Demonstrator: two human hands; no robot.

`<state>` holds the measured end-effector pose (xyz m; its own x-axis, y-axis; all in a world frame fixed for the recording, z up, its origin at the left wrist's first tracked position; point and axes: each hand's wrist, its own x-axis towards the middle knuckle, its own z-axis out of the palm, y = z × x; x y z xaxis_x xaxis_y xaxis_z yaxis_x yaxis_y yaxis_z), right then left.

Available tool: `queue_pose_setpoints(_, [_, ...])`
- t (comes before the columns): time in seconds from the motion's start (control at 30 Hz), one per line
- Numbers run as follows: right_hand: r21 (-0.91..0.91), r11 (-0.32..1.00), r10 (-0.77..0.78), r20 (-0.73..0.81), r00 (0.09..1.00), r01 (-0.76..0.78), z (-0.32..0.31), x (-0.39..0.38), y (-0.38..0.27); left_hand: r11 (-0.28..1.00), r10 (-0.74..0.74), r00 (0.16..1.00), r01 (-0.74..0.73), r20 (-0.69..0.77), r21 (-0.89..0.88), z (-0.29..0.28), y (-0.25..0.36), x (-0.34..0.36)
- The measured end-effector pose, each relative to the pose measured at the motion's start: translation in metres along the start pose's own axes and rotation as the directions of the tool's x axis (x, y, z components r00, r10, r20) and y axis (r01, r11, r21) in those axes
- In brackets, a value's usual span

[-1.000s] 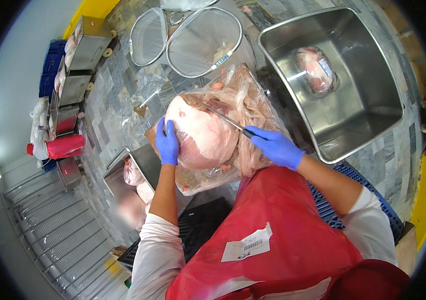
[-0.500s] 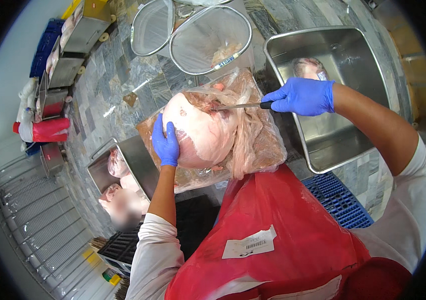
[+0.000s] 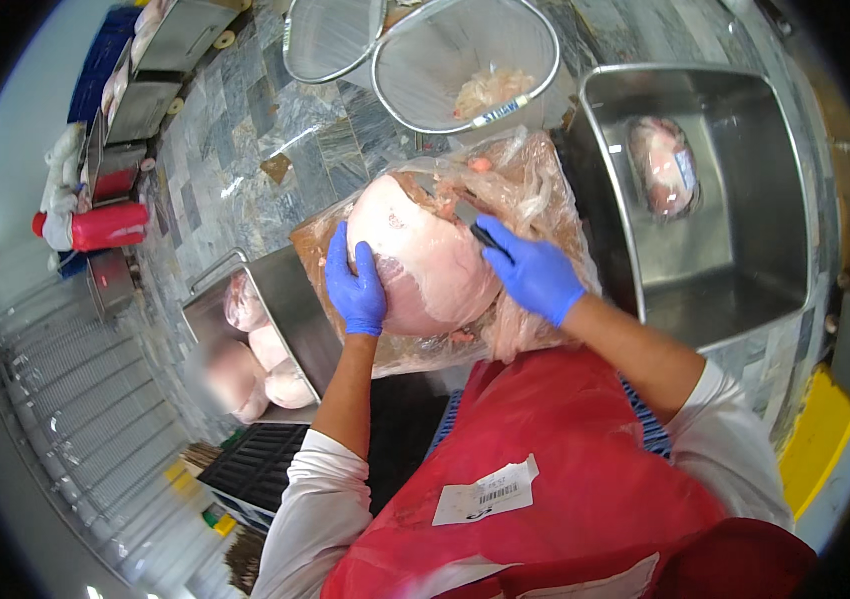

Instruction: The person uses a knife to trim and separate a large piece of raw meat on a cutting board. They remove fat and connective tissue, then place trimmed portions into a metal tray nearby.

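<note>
A large pale cut of meat [image 3: 430, 262], rounded and fat-covered, rests on a plastic-wrapped board [image 3: 375, 357] in front of me. My left hand [image 3: 356, 288], in a blue glove, lies against its left side with thumb and fingers spread. In my blue-gloved right hand [image 3: 533, 272] I grip a dark-handled knife [image 3: 485, 238]. The blade points at the meat's upper right edge, where darker flesh shows; whether the tip is inside the meat I cannot tell. Loose, wrinkled clear plastic and pale trimmings [image 3: 530, 205] lie along the board's right side.
At right stands a deep steel tub [image 3: 734, 275] holding a wrapped piece of meat [image 3: 663, 168]. Beyond the board is a lined bin [image 3: 435, 60] with scraps. A steel cart [image 3: 290, 309] with several meat pieces stands at left. A person in red [image 3: 105, 226] is far left.
My right hand has moved left and nearer to the meat, bringing the knife from a long sideways reach to a short, steeper angle. My left hand keeps its place on the meat.
</note>
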<state>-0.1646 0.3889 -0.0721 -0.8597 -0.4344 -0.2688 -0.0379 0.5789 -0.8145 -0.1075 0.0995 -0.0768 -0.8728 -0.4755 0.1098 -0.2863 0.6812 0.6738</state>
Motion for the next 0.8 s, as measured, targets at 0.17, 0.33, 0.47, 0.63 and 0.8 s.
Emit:
queue_pose_setpoints(0.17, [0.738, 0.273, 0.201, 0.584, 0.787, -0.617, -0.061, 0.006, -0.009, 0.991, -0.121, 0.993, 0.121, 0.016, -0.050, -0.003, -0.022, -0.004])
queue_pose_setpoints(0.33, [0.711, 0.356, 0.217, 0.568, 0.794, -0.607, -0.068, 0.018, 0.021, 0.944, -0.230, 0.973, 0.225, 0.006, -0.240, -0.009, -0.062, -0.017])
queue_pose_setpoints(0.47, [0.242, 0.967, -0.112, 0.149, 0.983, 0.074, -0.088, 0.059, 0.051, 0.936, -0.248, 0.968, 0.247, 0.026, -0.250, -0.010, -0.060, -0.012])
queue_pose_setpoints(0.63, [-0.020, 0.998, -0.056, 0.201, 0.978, 0.061, -0.134, 0.035, 0.033, 0.950, -0.252, 0.909, 0.298, 0.331, -0.095, -0.013, -0.053, 0.043])
queue_pose_setpoints(0.8, [0.215, 0.956, 0.140, 0.255, 0.957, -0.198, -0.160, -0.029, 0.056, 0.955, -0.180, 0.746, -0.023, 0.641, 0.295, 0.041, 0.081, 0.123])
